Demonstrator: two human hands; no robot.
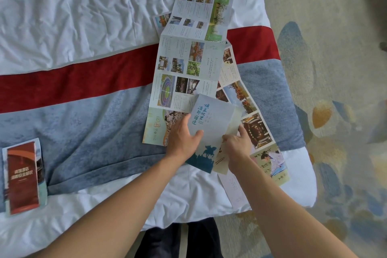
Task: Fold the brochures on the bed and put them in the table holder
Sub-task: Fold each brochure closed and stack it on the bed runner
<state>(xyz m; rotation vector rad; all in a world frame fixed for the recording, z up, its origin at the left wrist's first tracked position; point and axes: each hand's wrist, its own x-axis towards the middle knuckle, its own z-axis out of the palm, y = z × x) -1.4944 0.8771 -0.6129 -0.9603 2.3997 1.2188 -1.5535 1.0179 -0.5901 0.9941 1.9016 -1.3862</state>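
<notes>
A folded pale-blue brochure (211,123) with blue calligraphy and a horse-rider silhouette lies near the bed's right corner. My left hand (183,137) presses flat on its left side, thumb on the cover. My right hand (237,145) pinches its cream right edge. Under it lie a long unfolded brochure (188,58) with photo panels, stretching away up the bed, and a second unfolded brochure (251,119) slanting to the right. A folded stack topped by a red brochure (23,176) rests at the left. No table holder is in view.
The bed has a wrinkled white sheet (73,10) and a runner with a red band (73,81) and a blue-grey band (83,136). Patterned carpet (335,69) lies right of the bed. The person's dark trousers (178,241) show at the foot edge.
</notes>
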